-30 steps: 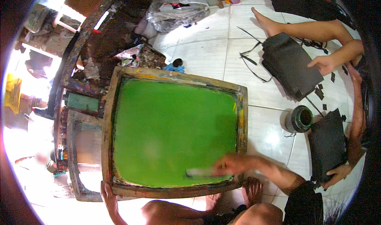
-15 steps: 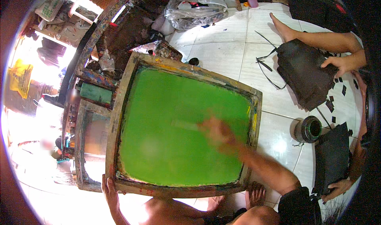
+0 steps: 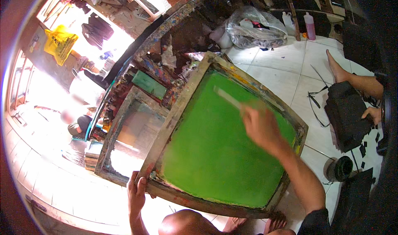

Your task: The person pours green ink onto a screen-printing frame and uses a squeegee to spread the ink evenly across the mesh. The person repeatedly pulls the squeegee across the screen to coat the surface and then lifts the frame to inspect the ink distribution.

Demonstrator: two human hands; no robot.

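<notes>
A wooden screen-printing frame [image 3: 178, 106] with bright green mesh [image 3: 219, 152] stands tilted in front of me. My left hand [image 3: 137, 190] grips its lower left corner, with fingers wrapped round the wood. Over the upper part of the green mesh, my right hand [image 3: 261, 125] is closed on a pale flat strip [image 3: 227, 97]. The strip points up and to the left, close to the mesh. Motion blurs the right hand and the strip, so I cannot tell whether the strip touches the surface.
Behind the frame on the left lean a second screen frame [image 3: 124, 131] and a green block [image 3: 149, 85]. A clear plastic bag [image 3: 257, 27] and pink bottle [image 3: 309, 25] stand at the back. At right, another person's hand [image 3: 373, 114] rests by stacked black sheets [image 3: 346, 114], near a dark round container [image 3: 339, 168].
The view has turned, so the frame appears further right and more slanted. My right hand and the strip have moved toward the mesh's upper part. The left hand keeps its hold.
</notes>
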